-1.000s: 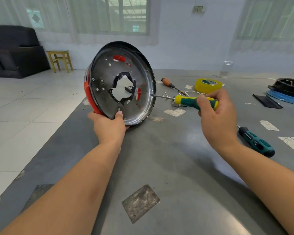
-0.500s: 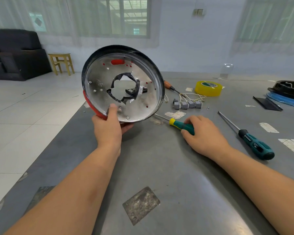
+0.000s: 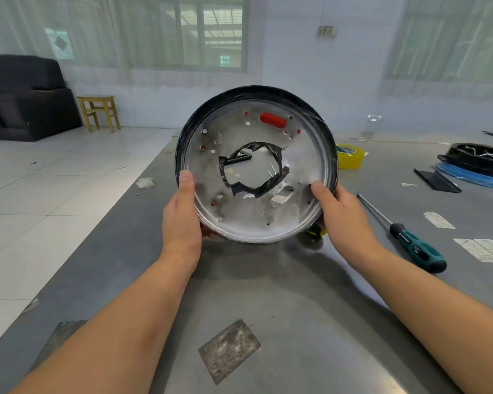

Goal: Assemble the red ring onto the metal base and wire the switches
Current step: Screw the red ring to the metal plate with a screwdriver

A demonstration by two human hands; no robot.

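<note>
I hold the round metal base [image 3: 296, 166] upright above the grey table, its flat face toward me. It has a jagged central hole edged with black tape. Red plastic [image 3: 273, 120] of the ring shows through a slot near its top and through small holes. My left hand [image 3: 182, 211] grips the lower left rim, thumb on the face. My right hand [image 3: 340, 214] grips the lower right rim. A bit of the yellow-green screwdriver [image 3: 315, 231] lies on the table under the base. The switches are hidden behind the base.
A teal-handled screwdriver [image 3: 410, 240] lies right of my right hand. A yellow tape roll [image 3: 350, 156] sits behind the base. A black part on a blue disc [image 3: 475, 163] and a flat black piece [image 3: 436, 180] are at far right. The table edge [image 3: 120, 211] runs along the left.
My right hand put the yellow-green screwdriver down on the table and took hold of the base's right rim. The base turned to face me squarely, now held in both hands.
</note>
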